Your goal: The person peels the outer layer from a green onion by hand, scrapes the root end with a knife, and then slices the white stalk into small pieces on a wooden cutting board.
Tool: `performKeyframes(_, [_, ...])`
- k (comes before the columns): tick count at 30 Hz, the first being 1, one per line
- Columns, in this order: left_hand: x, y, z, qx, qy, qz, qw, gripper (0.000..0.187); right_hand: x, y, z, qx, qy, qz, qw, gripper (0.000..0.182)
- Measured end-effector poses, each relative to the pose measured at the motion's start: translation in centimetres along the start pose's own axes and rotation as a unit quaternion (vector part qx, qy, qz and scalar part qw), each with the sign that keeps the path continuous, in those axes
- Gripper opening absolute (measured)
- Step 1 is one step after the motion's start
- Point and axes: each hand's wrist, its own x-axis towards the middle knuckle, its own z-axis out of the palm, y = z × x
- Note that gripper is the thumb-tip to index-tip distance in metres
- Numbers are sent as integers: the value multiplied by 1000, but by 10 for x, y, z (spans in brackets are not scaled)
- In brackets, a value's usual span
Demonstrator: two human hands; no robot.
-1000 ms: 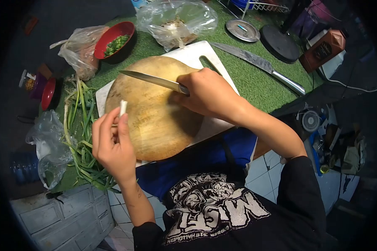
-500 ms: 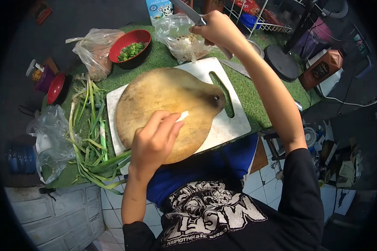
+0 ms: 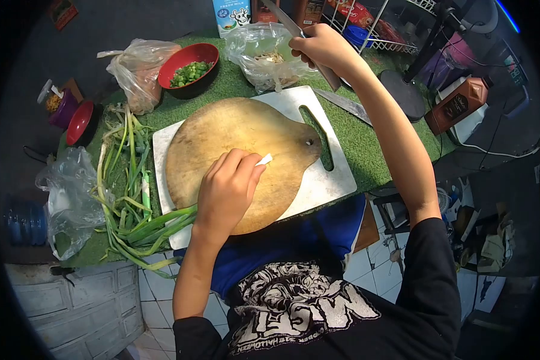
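My left hand (image 3: 228, 189) is closed over the round wooden chopping board (image 3: 222, 132), pinching a spring onion whose white end (image 3: 265, 159) pokes out past the fingertips. Green leaves (image 3: 162, 227) run out from behind this hand to the left; the part under the palm is hidden. Raised at the back, my right hand (image 3: 327, 51) grips a knife (image 3: 287, 21), its blade angled up and left. A piece of metal shows below that fist. More spring onions (image 3: 123, 156) lie in a loose heap left of the board.
Beneath the wooden board is a white cutting board (image 3: 336, 162). Behind it stand a red bowl (image 3: 189, 51) of chopped greens and plastic bags (image 3: 141, 90). Another knife (image 3: 345, 107) lies at right, near a brown bottle (image 3: 462, 105) and a black stand base (image 3: 402, 93).
My left hand has shifted slightly up and right, bringing the leaves further onto the board. My right hand has moved a little right with the knife, baring more of the other blade.
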Motion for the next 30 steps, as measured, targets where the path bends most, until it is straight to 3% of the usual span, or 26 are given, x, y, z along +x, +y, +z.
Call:
performKeyframes(5, [-1, 1, -1, -3, 3, -7, 1000, 13, -22, -4, -2, 61, -22, -21, 998, 33])
performKeyframes(7, [-2, 2, 0, -5, 6, -12, 1000, 13, -59, -17, 2, 2, -15, -32, 999, 52])
performKeyframes(11, [-1, 2, 0, 3, 2, -11, 1000, 11, -150, -27, 12, -4, -144, -50, 988, 64])
performKeyframes(13, [-1, 3, 1, 2, 0, -5, 1000, 11, -189, -25, 21, -36, -160, -80, 983, 66])
performKeyframes(15, [1, 6, 1, 10, 6, -12, 1000, 13, -202, -18, 28, 28, -176, -25, 984, 61])
performKeyframes(17, [0, 3, 4, -9, 4, -7, 1000, 13, -201, -10, 25, 239, -201, 141, 939, 56])
performKeyframes(18, [-1, 3, 4, -6, 3, -16, 1000, 13, -199, -1, 25, 292, -186, 156, 925, 54])
performKeyframes(25, [-1, 1, 4, 7, 2, -25, 1000, 14, -193, 23, 18, 441, -141, 170, 870, 55])
performKeyframes(29, [-1, 1, 5, 1, 4, -27, 1000, 14, -198, 20, 17, 442, -157, 143, 871, 55])
performKeyframes(30, [-1, 1, 4, 4, 3, -28, 1000, 14, -201, 16, 18, 337, -158, 103, 923, 59])
